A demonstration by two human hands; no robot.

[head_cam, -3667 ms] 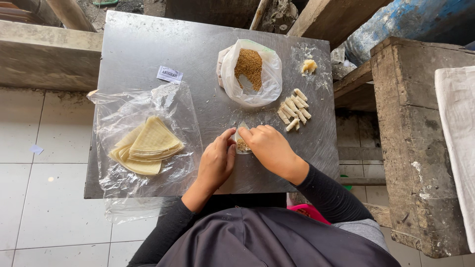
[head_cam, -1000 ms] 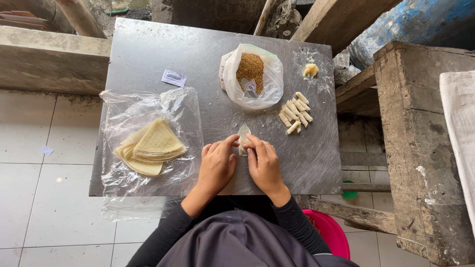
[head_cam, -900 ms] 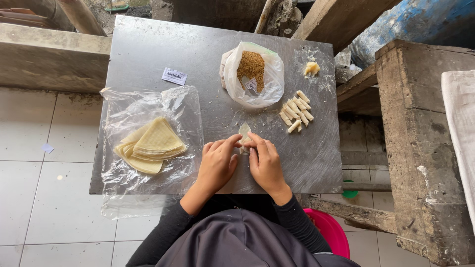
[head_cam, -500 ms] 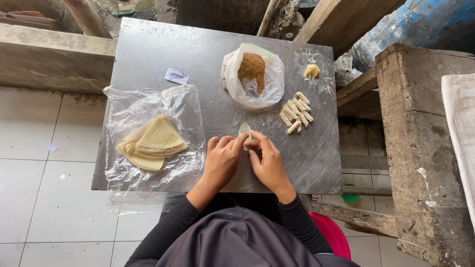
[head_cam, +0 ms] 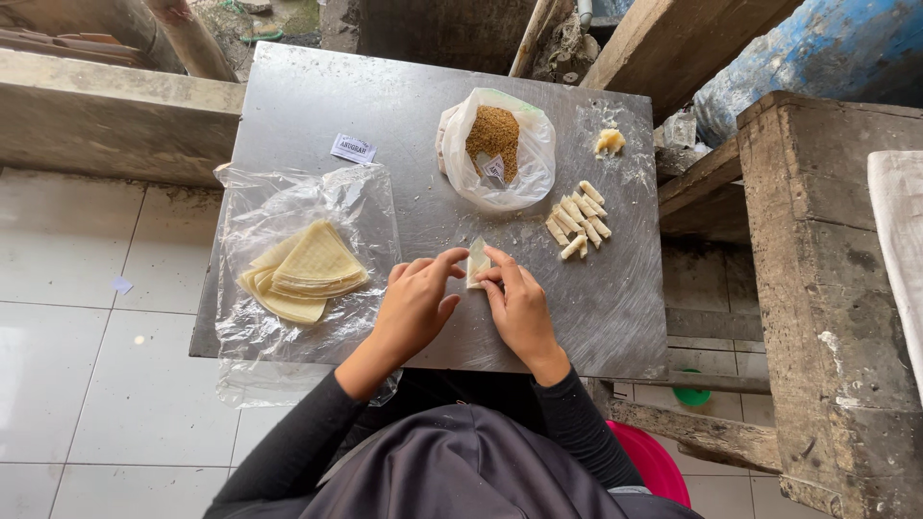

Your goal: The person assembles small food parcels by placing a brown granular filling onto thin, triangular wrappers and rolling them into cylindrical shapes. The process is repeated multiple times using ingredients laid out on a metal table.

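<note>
My left hand (head_cam: 415,306) and my right hand (head_cam: 520,305) meet over a small pale pastry wrapper (head_cam: 477,259) on the metal table (head_cam: 317,106). The fingertips of both hands pinch and roll it against the tabletop. To the left of my left hand lies a stack of folded yellow wrappers (head_cam: 304,271) on a clear plastic sheet (head_cam: 288,202). Several finished rolls (head_cam: 577,219) lie just past my right hand.
An open plastic bag of brown crumbly filling (head_cam: 496,144) stands at the table's far middle. A small pale lump (head_cam: 609,142) and a white label (head_cam: 353,149) also lie there. Rough wooden beams (head_cam: 817,288) are on the right, tiled floor (head_cam: 87,365) on the left.
Both hands have kept working the wrapper in place; it now stands narrower between the fingertips. Nothing else on the table has moved.
</note>
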